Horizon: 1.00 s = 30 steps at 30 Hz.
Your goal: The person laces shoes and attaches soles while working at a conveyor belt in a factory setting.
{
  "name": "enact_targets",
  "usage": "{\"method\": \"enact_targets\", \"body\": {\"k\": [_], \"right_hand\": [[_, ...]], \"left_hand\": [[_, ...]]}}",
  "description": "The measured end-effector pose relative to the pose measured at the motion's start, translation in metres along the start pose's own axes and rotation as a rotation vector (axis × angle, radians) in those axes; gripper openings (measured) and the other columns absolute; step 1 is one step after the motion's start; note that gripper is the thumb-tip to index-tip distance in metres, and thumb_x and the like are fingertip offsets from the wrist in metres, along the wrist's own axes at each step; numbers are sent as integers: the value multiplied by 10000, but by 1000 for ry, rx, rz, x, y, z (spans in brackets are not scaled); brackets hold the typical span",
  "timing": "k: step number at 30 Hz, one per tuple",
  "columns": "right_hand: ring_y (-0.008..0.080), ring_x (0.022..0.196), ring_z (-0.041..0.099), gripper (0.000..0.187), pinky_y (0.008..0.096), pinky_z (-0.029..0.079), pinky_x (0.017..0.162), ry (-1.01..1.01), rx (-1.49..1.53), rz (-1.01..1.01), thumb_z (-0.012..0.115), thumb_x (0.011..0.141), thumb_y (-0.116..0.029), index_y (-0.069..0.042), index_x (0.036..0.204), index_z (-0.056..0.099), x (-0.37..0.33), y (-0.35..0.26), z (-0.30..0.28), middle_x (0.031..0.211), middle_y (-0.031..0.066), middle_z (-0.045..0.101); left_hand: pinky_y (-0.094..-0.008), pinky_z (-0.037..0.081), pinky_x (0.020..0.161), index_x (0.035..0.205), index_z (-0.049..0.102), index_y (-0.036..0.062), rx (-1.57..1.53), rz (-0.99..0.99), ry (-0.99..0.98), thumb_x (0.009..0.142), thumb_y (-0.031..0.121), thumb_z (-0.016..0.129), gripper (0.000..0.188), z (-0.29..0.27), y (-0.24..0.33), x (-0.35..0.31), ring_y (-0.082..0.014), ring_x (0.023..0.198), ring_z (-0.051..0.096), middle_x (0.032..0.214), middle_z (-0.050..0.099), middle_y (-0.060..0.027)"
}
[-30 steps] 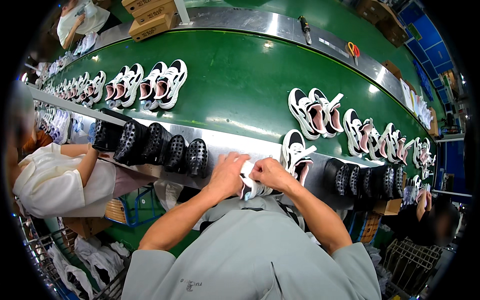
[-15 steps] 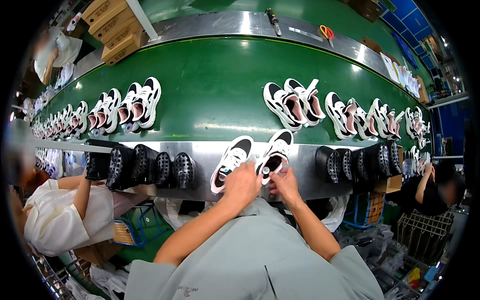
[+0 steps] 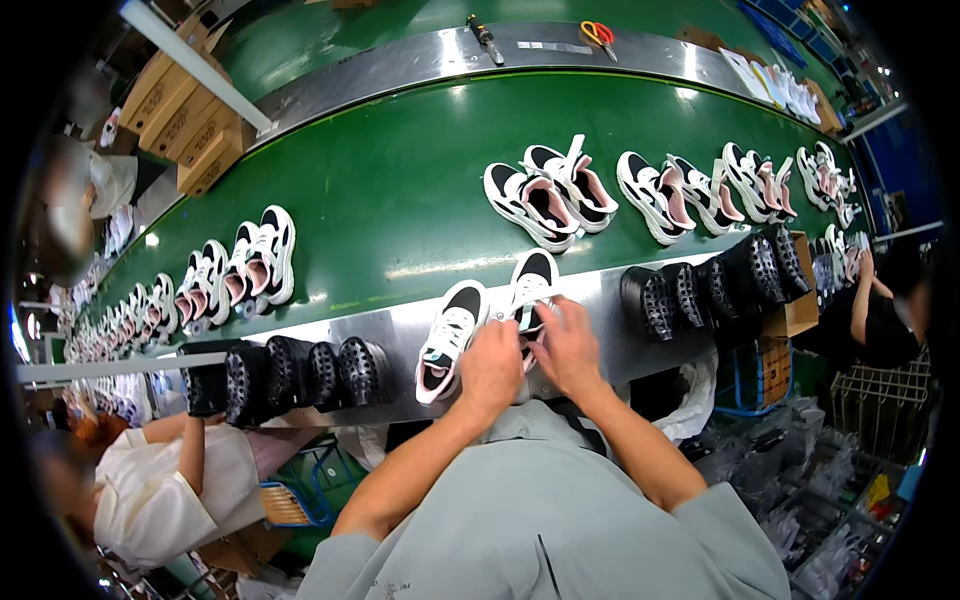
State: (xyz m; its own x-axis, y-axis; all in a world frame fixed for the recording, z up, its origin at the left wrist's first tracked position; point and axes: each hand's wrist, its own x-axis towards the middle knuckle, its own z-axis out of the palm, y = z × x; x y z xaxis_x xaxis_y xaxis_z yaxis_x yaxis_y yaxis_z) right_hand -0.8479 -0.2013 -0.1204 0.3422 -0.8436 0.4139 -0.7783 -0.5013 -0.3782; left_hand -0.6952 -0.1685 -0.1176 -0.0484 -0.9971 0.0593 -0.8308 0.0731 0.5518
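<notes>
On the metal ledge in front of me stands a pair of white sneakers with black toe panels and pink lining. Both my hands are at the right sneaker [image 3: 533, 278], its toe pointing away from me. My left hand [image 3: 492, 362] has its fingers curled against the left side of the opening. From the other side, my right hand [image 3: 566, 345] pinches at the tongue and collar, where a small teal patch shows. My fingers hide most of the heel and opening. Close beside my left hand, the left sneaker [image 3: 453, 335] stands untouched.
A green conveyor belt [image 3: 380, 200] carries more sneaker pairs [image 3: 550, 195] on both sides. Black studded shoe forms [image 3: 360, 372] line the ledge left and right. Scissors [image 3: 599, 38] and a screwdriver-like tool [image 3: 484, 40] lie on the far rail. Co-workers sit at either side.
My view has turned and shifted. My right hand has moved up over the right sneaker's opening, and my left hand has come against its side.
</notes>
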Motion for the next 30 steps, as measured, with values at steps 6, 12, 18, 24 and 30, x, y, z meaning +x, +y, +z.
{"method": "enact_targets", "body": {"k": [6,12,18,24,30], "right_hand": [[412,748,651,272,488,505,695,-242,472,793,690,874,-242,-2,898,565,-32,8,42,780,225,644],[474,786,656,262,503,513,706,-269,625,885,639,869,-212,36,840,559,-34,4,42,753,286,639],[499,892,650,307,526,511,744,-339,490,713,646,912,-244,41,991,564,-28,-2,39,881,310,663],[416,805,665,275,464,513,707,-320,767,816,665,934,-217,36,981,569,-43,-11,56,863,250,671],[224,740,666,227,377,524,643,-228,941,700,662,953,-206,6,995,594,-48,-3,59,834,110,683]], "left_hand": [[-377,494,781,975,620,40,97,482,84,772,81,621,207,8,6,34,-276,946,553,953,565,-91],[-366,474,759,860,646,30,206,743,-55,756,112,618,135,-9,-19,36,-266,900,533,924,547,-94],[-406,468,800,996,677,37,194,663,-23,774,103,653,233,-14,-5,26,-280,921,554,1024,591,-107],[-442,436,791,936,730,25,-32,119,177,887,229,718,210,11,-7,-20,-325,896,562,899,645,-122],[-459,415,759,816,737,28,101,-80,172,896,297,699,283,32,-8,-7,-331,858,578,823,668,-137]]}}
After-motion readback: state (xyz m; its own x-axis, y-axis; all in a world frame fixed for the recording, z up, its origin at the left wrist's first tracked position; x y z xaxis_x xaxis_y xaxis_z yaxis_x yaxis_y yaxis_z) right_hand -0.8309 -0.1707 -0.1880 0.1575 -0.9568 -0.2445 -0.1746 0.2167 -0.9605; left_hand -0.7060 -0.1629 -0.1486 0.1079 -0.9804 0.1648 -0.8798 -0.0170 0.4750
